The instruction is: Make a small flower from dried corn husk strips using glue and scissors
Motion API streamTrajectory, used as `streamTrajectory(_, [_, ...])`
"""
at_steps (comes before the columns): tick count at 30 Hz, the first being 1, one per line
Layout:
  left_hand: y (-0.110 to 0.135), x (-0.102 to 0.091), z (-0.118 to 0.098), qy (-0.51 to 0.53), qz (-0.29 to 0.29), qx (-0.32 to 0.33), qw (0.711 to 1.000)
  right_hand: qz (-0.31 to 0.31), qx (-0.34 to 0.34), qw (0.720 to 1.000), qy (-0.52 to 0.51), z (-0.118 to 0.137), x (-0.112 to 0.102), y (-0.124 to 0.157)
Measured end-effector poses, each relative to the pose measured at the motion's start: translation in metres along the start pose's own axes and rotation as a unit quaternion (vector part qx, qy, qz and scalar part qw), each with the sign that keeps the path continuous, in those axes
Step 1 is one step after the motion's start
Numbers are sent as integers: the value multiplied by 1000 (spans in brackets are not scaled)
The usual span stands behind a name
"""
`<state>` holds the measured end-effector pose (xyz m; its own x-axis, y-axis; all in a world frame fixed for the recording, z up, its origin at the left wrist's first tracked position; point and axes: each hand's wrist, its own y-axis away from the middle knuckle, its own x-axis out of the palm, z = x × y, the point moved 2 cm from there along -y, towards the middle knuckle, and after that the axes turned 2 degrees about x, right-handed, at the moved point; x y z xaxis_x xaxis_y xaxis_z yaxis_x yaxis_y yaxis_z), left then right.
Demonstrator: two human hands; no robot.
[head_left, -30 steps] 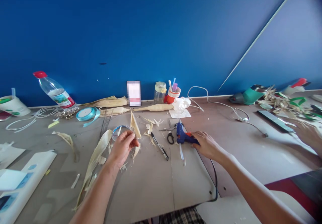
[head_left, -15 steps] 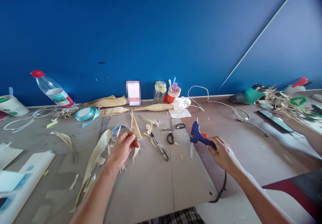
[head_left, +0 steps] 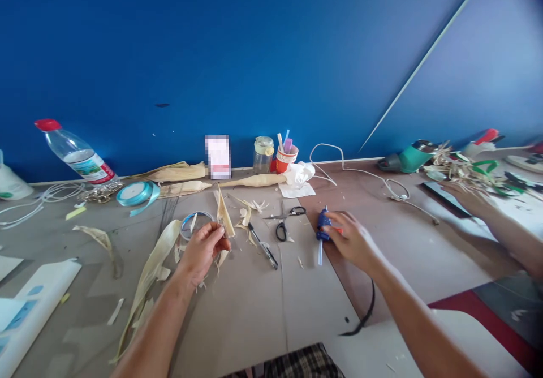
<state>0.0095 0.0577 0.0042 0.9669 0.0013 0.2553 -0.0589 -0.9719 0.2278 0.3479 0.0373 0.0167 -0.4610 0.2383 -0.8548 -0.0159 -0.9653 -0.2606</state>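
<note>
Grey desk [head_left: 237, 321], cluttered. Left to right:

Far left: white paper sheets [head_left: 29, 296] at the near edge, white cord [head_left: 25, 205] coiled further back. Clear water bottle [head_left: 76, 154] with red cap lies tilted against the blue wall. Light-blue ribbon roll [head_left: 133, 192] sits just right of it. Loose husk strip [head_left: 99, 236] lies on the desk between ribbon and paper.

Left hand [head_left: 201, 250]: grip pressed together, thumb and fingertips pinching a pointed piece of dry corn husk [head_left: 223, 217], tip pointing up and away. A small ring of clear tape [head_left: 195, 222] sits just behind the hand; can't tell if it touches. Long husk leaf [head_left: 146, 279] runs along the desk beside the left forearm.

Centre: black pen [head_left: 263, 246] lies just right of the left hand, scissors [head_left: 285, 222] beyond it, husk scraps around both. Against the far wall: rolled husks [head_left: 178, 172], glass jar [head_left: 263, 154], orange paper cup [head_left: 285, 158] with sticks in it, crumpled white tissue [head_left: 299, 175].

Right hand [head_left: 352, 239]: grip closed around the handle of a blue glue gun [head_left: 323, 225], held low over the desk, glue stick end pointing toward the near edge. Black cable [head_left: 367, 310] trails from under the wrist toward the near edge.

Far right: white cable [head_left: 360, 171] loops along the desk, teal tool [head_left: 409, 157] lies near the wall, husk pile [head_left: 462, 168] beside it. Another person's arm [head_left: 500, 225] reaches in from the right edge.
</note>
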Motion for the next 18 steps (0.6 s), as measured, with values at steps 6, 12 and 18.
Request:
streamTrajectory(6, [-3,-2,5,0,-5,1,1000,159,-27,977,138,68,35,-33])
streamTrajectory(12, [-2,-1,4,8,8,-2,1000,221,-36,954,197,69,48,-41])
streamTrajectory(18, [-1,1,4,14,6,-10,1000,245,2,948,202,69,49,-45])
